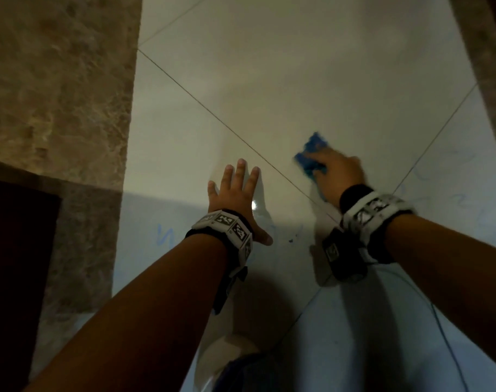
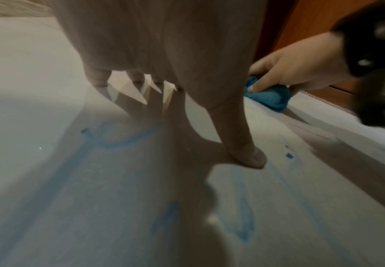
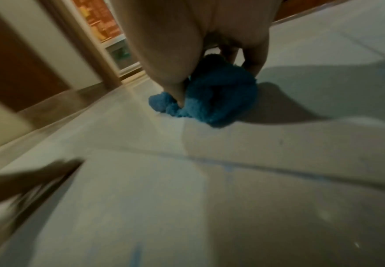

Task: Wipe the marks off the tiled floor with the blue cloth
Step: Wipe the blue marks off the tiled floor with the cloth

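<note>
My right hand [image 1: 337, 172] grips a bunched blue cloth [image 1: 311, 154] and presses it on the pale tiled floor [image 1: 297, 80], just right of a diagonal grout line. The right wrist view shows the blue cloth [image 3: 214, 95] crumpled under my thumb and fingers. My left hand [image 1: 235, 190] lies flat on the floor with its fingers spread, to the left of the cloth. Blue marks [image 2: 241, 213] streak the tile beneath and behind my left hand [image 2: 164, 54]. Another blue scribble [image 1: 164, 236] sits left of my left wrist. Faint blue scrawls [image 1: 453, 193] lie to the right of my right wrist.
A brown marbled wall [image 1: 57, 94] runs along the left, with a dark panel [image 1: 15, 264] lower down. Another brown edge [image 1: 484, 52] stands at the far right. A thin blue cable [image 1: 444, 329] trails under my right forearm. A wooden door frame [image 3: 84, 45] shows ahead.
</note>
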`<state>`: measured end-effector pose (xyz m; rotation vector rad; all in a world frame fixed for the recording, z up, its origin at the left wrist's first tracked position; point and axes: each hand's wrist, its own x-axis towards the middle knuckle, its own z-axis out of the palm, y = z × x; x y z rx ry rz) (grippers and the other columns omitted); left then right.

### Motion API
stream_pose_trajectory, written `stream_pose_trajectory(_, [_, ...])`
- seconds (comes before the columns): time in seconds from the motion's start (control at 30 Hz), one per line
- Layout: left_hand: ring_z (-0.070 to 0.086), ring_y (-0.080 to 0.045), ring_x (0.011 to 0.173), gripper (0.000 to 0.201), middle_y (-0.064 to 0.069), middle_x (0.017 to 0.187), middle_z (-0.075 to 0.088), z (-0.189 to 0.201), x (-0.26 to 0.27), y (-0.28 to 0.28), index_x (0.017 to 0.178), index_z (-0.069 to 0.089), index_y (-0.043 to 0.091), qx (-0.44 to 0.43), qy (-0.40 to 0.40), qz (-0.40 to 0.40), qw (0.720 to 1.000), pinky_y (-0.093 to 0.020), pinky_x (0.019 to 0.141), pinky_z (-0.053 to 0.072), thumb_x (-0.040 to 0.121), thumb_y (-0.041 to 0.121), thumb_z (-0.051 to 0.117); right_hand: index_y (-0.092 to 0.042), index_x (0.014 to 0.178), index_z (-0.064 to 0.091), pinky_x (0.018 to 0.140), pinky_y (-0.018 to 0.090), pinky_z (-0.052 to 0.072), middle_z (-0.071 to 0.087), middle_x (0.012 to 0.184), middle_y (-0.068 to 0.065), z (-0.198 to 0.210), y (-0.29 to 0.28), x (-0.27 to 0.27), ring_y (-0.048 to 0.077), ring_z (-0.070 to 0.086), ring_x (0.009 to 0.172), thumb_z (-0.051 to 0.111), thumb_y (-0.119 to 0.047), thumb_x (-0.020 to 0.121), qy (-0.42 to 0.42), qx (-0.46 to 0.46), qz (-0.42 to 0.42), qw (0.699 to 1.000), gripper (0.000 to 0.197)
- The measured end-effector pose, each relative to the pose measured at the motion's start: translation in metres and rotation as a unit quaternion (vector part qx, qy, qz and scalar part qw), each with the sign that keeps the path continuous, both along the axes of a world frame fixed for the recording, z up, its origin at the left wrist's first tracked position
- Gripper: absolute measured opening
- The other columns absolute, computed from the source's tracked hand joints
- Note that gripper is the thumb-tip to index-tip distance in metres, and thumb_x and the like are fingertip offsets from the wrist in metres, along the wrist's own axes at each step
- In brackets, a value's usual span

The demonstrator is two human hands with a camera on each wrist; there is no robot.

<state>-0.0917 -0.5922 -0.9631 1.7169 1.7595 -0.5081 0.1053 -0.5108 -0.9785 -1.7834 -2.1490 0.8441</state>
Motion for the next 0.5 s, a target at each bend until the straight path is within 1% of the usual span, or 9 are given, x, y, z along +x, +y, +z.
stream_pose_trajectory(0.03, [-0.024, -0.027, 0.144, 0.145, -0.001, 0.153, -0.036, 0.0, 0.001, 0.001, 0.147, -0.028, 0.027, -0.001, 0.003, 0.002, 1.0, -0.054, 0.117, -0.003, 0.057, 0.069, 0.078, -0.023, 0.128, 0.057, 0.11, 0.019, 0.013, 0.042, 0.145, 0.003, -0.003, -0.014, -0.009, 0.028, 0.041, 0.129, 0.052, -0.005, 0.09, -0.024, -0.003, 0.065, 0.998, 0.043])
stream_pose_trajectory(0.1, [-0.025, -0.027, 0.144, 0.146, -0.002, 0.153, -0.038, 0.0, 0.002, 0.003, 0.146, -0.03, 0.027, -0.004, 0.01, 0.003, 1.0, -0.054, 0.117, -0.003, 0.057, 0.07, 0.077, -0.034, 0.131, 0.052, 0.096, 0.016, 0.014, 0.034, 0.149, -0.007, -0.003, -0.035, -0.019, 0.028, 0.04, 0.123, 0.05, -0.013, 0.092, -0.106, -0.02, 0.215, 0.971, 0.044])
stream_pose_trajectory(0.13, [-0.025, -0.027, 0.144, 0.146, -0.002, 0.152, -0.038, 0.0, 0.003, 0.003, 0.146, -0.03, 0.027, -0.005, 0.011, 0.003, 1.0, -0.054, 0.116, -0.003, 0.057, 0.07, 0.077, -0.035, 0.131, 0.051, 0.094, 0.017, 0.016, 0.033, 0.149, -0.01, 0.0, -0.037, -0.018, 0.027, 0.041, 0.12, 0.051, -0.015, 0.092, -0.129, -0.025, 0.257, 0.957, 0.044])
stream_pose_trajectory(0.17, [-0.024, -0.027, 0.144, 0.146, -0.002, 0.153, -0.037, 0.0, 0.003, 0.003, 0.146, -0.029, 0.027, -0.004, 0.008, 0.003, 1.0, -0.054, 0.116, -0.003, 0.057, 0.07, 0.077, -0.034, 0.129, 0.053, 0.099, 0.02, 0.019, 0.036, 0.148, -0.009, 0.005, -0.032, -0.015, 0.026, 0.043, 0.121, 0.053, -0.014, 0.09, -0.119, -0.023, 0.269, 0.956, 0.044])
stream_pose_trajectory(0.2, [-0.024, -0.027, 0.145, 0.146, -0.002, 0.153, -0.036, 0.001, 0.002, 0.002, 0.147, -0.029, 0.027, -0.002, 0.005, 0.002, 1.0, -0.054, 0.116, -0.002, 0.056, 0.07, 0.077, -0.031, 0.126, 0.057, 0.106, 0.022, 0.022, 0.042, 0.145, -0.006, 0.01, -0.024, -0.011, 0.023, 0.046, 0.124, 0.056, -0.011, 0.088, -0.078, -0.009, 0.247, 0.966, 0.043])
stream_pose_trajectory(0.27, [-0.023, -0.028, 0.145, 0.146, -0.002, 0.154, -0.035, 0.002, 0.0, 0.001, 0.147, -0.027, 0.026, -0.001, 0.0, 0.001, 1.0, -0.055, 0.116, -0.002, 0.056, 0.069, 0.078, -0.022, 0.124, 0.06, 0.114, 0.029, 0.023, 0.048, 0.14, 0.004, 0.011, 0.0, 0.004, 0.02, 0.046, 0.127, 0.057, -0.003, 0.086, 0.006, 0.013, 0.119, 0.993, 0.042])
stream_pose_trajectory(0.37, [-0.023, -0.028, 0.145, 0.146, -0.002, 0.154, -0.034, 0.001, 0.001, 0.001, 0.147, -0.028, 0.026, 0.0, 0.0, 0.0, 1.0, -0.055, 0.116, -0.001, 0.056, 0.068, 0.078, -0.013, 0.132, 0.052, 0.115, 0.035, 0.021, 0.042, 0.144, 0.012, 0.003, 0.029, 0.021, 0.029, 0.04, 0.131, 0.051, -0.003, 0.091, -0.014, 0.008, -0.046, 0.999, 0.042])
stream_pose_trajectory(0.43, [-0.023, -0.028, 0.145, 0.147, -0.002, 0.154, -0.034, 0.002, 0.001, 0.002, 0.147, -0.028, 0.026, -0.004, 0.003, 0.001, 1.0, -0.055, 0.116, -0.001, 0.055, 0.068, 0.079, -0.017, 0.132, 0.053, 0.111, 0.034, 0.025, 0.045, 0.143, 0.01, 0.001, 0.022, 0.013, 0.031, 0.042, 0.129, 0.049, -0.007, 0.092, -0.059, 0.01, -0.021, 0.998, 0.041])
stream_pose_trajectory(0.5, [-0.023, -0.028, 0.145, 0.147, -0.002, 0.154, -0.035, 0.002, 0.002, 0.003, 0.147, -0.028, 0.026, -0.007, 0.007, 0.006, 1.0, -0.056, 0.116, -0.001, 0.055, 0.067, 0.08, -0.024, 0.13, 0.055, 0.098, 0.02, 0.018, 0.044, 0.144, 0.003, 0.001, -0.004, 0.001, 0.03, 0.043, 0.124, 0.049, -0.008, 0.091, -0.077, 0.016, 0.093, 0.993, 0.043])
